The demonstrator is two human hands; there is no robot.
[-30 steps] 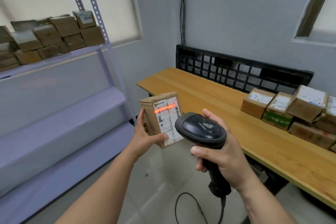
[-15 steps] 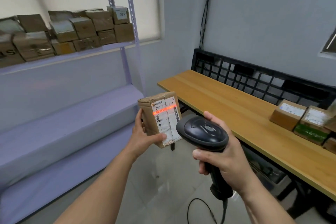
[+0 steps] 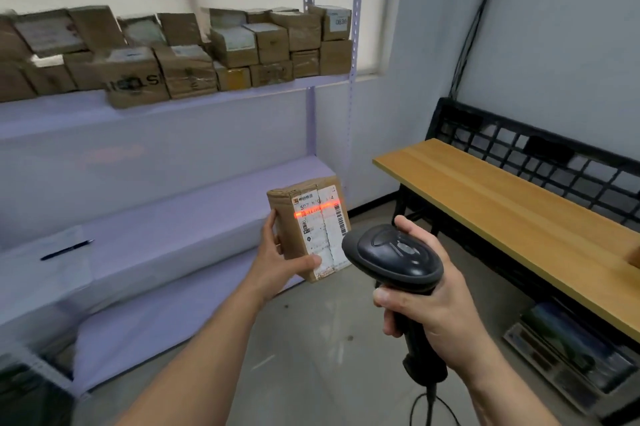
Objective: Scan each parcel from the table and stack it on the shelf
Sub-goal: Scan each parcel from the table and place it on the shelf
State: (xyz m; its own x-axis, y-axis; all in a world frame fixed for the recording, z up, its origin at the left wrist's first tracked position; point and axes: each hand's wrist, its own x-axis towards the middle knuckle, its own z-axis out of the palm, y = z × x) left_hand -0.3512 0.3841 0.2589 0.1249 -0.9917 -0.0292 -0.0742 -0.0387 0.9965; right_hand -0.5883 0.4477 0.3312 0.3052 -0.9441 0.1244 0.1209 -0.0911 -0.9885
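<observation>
My left hand [image 3: 277,261] grips a small brown cardboard parcel [image 3: 304,218] upright, its white shipping label facing me. A red scan line crosses the barcode near the label's top. My right hand [image 3: 429,297] holds a black corded barcode scanner [image 3: 391,256] by its handle, its head aimed at the parcel from the right and partly covering the parcel's lower right corner. The lilac metal shelf [image 3: 194,221] stands to the left, with several stacked parcels [image 3: 221,45] on its upper level. The wooden table [image 3: 502,204] runs along the right.
A sheet of paper with a pen [image 3: 67,249] lies on the shelf's middle level at left. A black plastic pallet [image 3: 540,148] leans on the wall behind the table. Flat items [image 3: 568,353] lie on the floor under the table. The scanner cable trails down between my arms.
The view has swung left toward the shelf; the parcels on the table have left the frame. Both hands keep the parcel and scanner as before, the red line still on the label.
</observation>
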